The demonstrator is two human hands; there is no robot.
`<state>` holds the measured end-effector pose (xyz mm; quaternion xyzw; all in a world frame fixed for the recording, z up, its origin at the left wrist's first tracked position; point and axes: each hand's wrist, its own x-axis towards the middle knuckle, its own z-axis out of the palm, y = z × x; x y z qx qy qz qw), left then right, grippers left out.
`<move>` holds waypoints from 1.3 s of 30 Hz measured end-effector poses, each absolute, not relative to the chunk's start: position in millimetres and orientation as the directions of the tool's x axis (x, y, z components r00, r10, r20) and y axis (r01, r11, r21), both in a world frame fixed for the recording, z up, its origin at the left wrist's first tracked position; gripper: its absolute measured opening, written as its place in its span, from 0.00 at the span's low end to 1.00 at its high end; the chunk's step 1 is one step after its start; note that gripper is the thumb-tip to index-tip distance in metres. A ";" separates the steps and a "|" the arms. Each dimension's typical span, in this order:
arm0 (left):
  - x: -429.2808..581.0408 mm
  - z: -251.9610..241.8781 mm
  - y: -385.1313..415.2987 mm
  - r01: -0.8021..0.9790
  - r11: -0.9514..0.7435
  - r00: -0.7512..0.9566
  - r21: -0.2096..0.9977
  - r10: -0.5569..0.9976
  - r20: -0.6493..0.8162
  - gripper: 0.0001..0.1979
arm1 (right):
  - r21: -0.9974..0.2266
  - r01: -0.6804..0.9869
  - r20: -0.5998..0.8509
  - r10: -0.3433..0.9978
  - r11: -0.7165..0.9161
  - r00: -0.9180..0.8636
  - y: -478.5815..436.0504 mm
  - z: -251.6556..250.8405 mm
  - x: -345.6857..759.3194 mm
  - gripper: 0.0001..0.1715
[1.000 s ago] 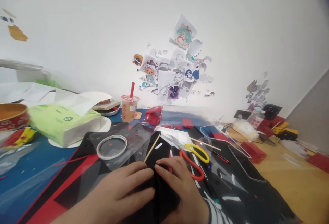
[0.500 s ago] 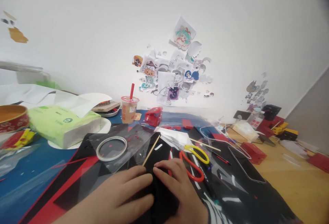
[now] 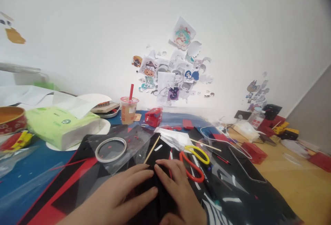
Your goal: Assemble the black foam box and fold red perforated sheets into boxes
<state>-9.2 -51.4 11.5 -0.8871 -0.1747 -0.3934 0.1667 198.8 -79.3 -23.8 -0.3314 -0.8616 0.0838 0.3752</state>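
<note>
A piece of black paper [image 3: 162, 201] lies between my two hands at the bottom middle, its lower part partly hidden. My left hand [image 3: 121, 195] comes in from the left, fingers bent onto the paper and fingertips at its left side. Facing it, my right hand [image 3: 178, 188] grips the paper's right side, index fingertip close to the left one. Just beyond my fingertips lies a thin wooden stick [image 3: 152, 149]. Scissors with a red and a yellow handle [image 3: 207, 159] rest right of my right hand. A roll of tape [image 3: 97, 152] lies flat to the left.
A cup with a red straw [image 3: 128, 111] stands at the back. To the left are a green tissue pack [image 3: 62, 125] and a red-orange bowl [image 3: 15, 123]. A phone [image 3: 247, 166] and a red box [image 3: 254, 152] lie to the right. White paper scraps dot the black sheet.
My hands shift slightly against the black paper, and the right thumb shows lower down. The whole view drifts a little to the left; the other things stay put.
</note>
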 end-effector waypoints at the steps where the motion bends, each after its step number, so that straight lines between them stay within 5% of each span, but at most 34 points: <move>1: -11.9 7.4 -50.2 0.409 -0.890 0.653 -0.200 0.132 0.745 0.24 | -0.390 0.510 0.592 0.633 0.767 -0.499 -79.2 -23.8 199.0 0.43; 18: -13.1 -10.1 -49.4 0.361 -0.869 0.732 -0.338 0.040 0.680 0.24 | -0.257 0.608 0.663 0.594 0.752 -0.455 -81.0 -22.9 198.8 0.39; 28: -12.8 -17.5 -44.2 0.393 -0.854 0.663 -0.341 0.006 0.749 0.16 | -0.171 0.612 0.802 0.470 0.772 -0.368 -90.1 -20.9 192.9 0.24; 39: -7.1 -14.7 -41.8 0.488 -0.769 0.628 -0.414 -0.019 0.778 0.12 | -0.447 0.546 0.818 0.571 0.708 -0.071 -93.7 -15.5 174.2 0.16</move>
